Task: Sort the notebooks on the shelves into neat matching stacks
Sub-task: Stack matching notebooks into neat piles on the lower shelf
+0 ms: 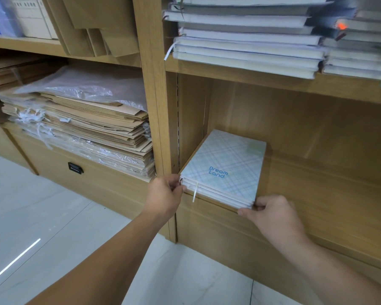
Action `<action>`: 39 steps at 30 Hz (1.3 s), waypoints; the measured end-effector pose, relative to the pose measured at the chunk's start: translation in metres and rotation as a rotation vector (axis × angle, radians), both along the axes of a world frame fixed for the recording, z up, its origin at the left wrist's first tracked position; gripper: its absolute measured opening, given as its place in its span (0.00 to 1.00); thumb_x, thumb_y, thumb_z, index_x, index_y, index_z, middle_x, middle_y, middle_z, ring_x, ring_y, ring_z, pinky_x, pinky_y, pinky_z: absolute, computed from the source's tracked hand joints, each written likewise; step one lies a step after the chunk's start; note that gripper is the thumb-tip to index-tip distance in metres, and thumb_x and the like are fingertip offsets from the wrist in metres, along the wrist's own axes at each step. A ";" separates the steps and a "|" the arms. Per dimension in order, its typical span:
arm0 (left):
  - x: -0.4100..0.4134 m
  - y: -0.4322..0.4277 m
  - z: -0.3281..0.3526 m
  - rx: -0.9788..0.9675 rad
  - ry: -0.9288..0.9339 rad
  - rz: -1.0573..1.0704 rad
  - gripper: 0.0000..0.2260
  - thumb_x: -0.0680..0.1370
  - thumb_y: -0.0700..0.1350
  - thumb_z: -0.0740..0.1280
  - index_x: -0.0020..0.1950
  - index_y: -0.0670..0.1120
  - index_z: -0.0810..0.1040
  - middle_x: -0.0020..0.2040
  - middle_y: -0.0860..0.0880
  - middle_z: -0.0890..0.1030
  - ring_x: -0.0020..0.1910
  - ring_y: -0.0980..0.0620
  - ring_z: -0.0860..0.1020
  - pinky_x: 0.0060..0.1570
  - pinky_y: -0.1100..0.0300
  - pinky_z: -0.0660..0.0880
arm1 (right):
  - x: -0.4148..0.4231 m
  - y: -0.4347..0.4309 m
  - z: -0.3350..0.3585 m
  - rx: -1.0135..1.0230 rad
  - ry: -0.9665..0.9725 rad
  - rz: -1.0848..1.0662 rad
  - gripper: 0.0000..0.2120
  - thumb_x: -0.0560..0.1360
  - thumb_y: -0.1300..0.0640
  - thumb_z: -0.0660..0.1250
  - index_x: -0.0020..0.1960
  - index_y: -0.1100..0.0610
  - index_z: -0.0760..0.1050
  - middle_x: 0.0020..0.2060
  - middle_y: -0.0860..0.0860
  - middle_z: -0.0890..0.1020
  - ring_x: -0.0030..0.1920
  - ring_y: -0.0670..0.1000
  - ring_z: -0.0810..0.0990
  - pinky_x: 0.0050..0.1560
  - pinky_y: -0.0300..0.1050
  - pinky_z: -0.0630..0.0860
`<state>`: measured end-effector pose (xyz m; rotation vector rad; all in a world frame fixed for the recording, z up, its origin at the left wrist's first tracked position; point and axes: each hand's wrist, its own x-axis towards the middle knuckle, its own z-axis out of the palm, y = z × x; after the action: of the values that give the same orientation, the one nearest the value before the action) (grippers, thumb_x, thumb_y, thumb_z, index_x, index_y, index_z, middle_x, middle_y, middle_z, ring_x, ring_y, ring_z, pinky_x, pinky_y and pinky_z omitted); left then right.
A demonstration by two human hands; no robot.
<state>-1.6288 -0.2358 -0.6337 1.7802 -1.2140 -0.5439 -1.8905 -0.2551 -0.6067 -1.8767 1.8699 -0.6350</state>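
A small stack of pale blue plaid notebooks (226, 166), the top one printed "Dream Land", lies on the lower wooden shelf (328, 188) against its left wall. A white ribbon hangs from the stack's front edge. My left hand (164, 198) pinches the stack's near left corner. My right hand (273, 214) pinches its near right corner. On the shelf above sit two tall stacks of notebooks (246, 34) with cream page edges, and a second pile (359, 40) to the right with darker covers.
Left of the upright post (156, 106), a pile of brown paper bags (86, 126) and plastic-wrapped packs fills the neighbouring shelf. Below it is a drawer with a black handle (75, 167). White floor tiles (42, 216) lie underneath.
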 end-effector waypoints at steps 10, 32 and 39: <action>-0.003 -0.002 0.000 0.015 -0.047 0.032 0.05 0.79 0.41 0.71 0.43 0.45 0.81 0.42 0.41 0.85 0.44 0.40 0.82 0.44 0.47 0.80 | 0.002 -0.002 -0.002 0.007 0.015 0.030 0.15 0.67 0.41 0.80 0.34 0.51 0.83 0.38 0.44 0.77 0.41 0.48 0.77 0.43 0.47 0.79; -0.125 0.086 0.228 -0.221 -0.113 -0.274 0.02 0.78 0.45 0.73 0.47 0.51 0.85 0.36 0.56 0.84 0.34 0.61 0.80 0.37 0.64 0.77 | -0.083 0.083 0.240 -0.093 -0.100 0.271 0.17 0.75 0.41 0.73 0.38 0.55 0.84 0.27 0.50 0.81 0.28 0.47 0.75 0.35 0.45 0.74; -0.174 0.077 0.347 -0.389 0.005 -0.201 0.14 0.80 0.55 0.66 0.43 0.47 0.83 0.35 0.49 0.84 0.40 0.50 0.84 0.48 0.48 0.82 | -0.147 0.132 0.346 -0.573 -0.216 0.147 0.22 0.76 0.43 0.70 0.31 0.57 0.76 0.24 0.50 0.74 0.26 0.46 0.70 0.32 0.47 0.69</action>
<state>-1.8026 -0.1593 -0.2865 1.3386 -1.3982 -0.3919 -2.0370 -0.1230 -0.2611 -2.1448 1.4937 -1.3712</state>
